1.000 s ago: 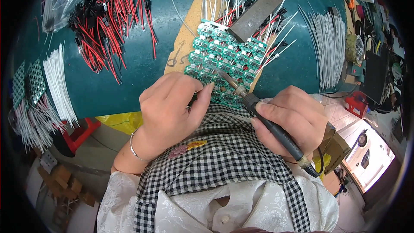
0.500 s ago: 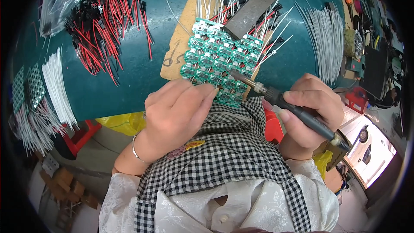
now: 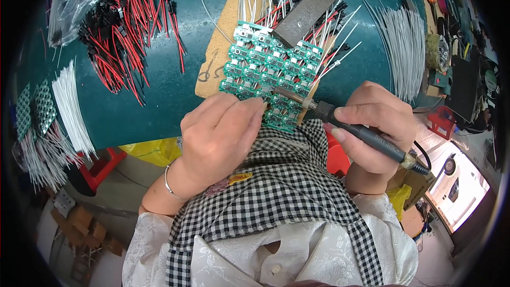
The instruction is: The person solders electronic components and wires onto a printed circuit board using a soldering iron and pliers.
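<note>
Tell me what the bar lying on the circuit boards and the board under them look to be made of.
Bar: probably metal, dull grey with a scuffed, slightly mottled face and straight edges.
Board under the green circuit boards: looks like cork or fibreboard, matt tan, speckled surface, rounded corner; which one is unclear.

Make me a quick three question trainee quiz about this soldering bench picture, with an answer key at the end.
1. True or false: the right hand holds the soldering iron.
2. Which wires lie at the table's upper left? A) red and black B) blue C) yellow
3. Fill in: the metal bar rests on the green ____.

Key: 1 true. 2 A, the red and black wires. 3 circuit boards; the left hand touches their near edge.
</note>
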